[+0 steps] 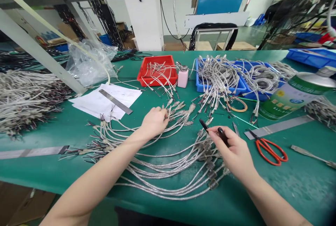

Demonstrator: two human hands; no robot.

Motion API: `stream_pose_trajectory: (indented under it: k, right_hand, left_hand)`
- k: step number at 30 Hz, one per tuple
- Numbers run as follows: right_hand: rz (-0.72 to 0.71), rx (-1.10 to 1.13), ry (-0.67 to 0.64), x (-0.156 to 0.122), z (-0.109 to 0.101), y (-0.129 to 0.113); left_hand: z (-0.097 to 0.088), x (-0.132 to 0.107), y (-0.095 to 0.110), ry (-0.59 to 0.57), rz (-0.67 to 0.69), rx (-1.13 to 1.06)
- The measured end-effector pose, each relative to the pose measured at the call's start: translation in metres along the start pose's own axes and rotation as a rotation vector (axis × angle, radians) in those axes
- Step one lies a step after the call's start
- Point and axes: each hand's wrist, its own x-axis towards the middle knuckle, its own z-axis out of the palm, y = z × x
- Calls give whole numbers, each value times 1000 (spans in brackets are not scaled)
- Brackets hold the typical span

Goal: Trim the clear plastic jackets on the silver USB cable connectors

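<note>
My left hand [154, 122] rests on a spread of short silver braided cables [162, 163] on the green table, its fingers closed on the connector ends [178, 108] near the middle. My right hand [235, 150] hovers over the cables' right end, closed on a black-handled tool [212, 131] that points up and left. More connector ends [210, 163] lie in a row under this hand. The cables' stripped wire ends [97, 142] fan out at the left.
Red-handled scissors [270, 149] and a steel ruler [278, 127] lie to the right. Behind are a red tray [143, 72], a pink bottle [183, 76], blue bins [199, 86] of cables, a green can [296, 94], papers [105, 101] and a cable heap [26, 100] at left.
</note>
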Motion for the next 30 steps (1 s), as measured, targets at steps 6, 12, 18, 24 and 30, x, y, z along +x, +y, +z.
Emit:
stream_pose_trajectory:
  k: [6,12,18,24,30]
  right_hand:
    - [5,25,-9,-3,1,-3]
    - [-33,24,-41,-1,1,8]
    - [-54,18,-36,-1,1,9]
    - [-61,31,-47,-2,1,7]
    - [-73,58,-70,-4,2,6]
  left_hand:
    - [-4,4,-28,-74,-95,-77]
    - [-11,0,-34,-72,-143,-192]
    - [-1,-9,-16,-91,-81,-233]
    - [16,-5,10,-79,-21,-238]
    - [34,8,28,-95,-98,-369]
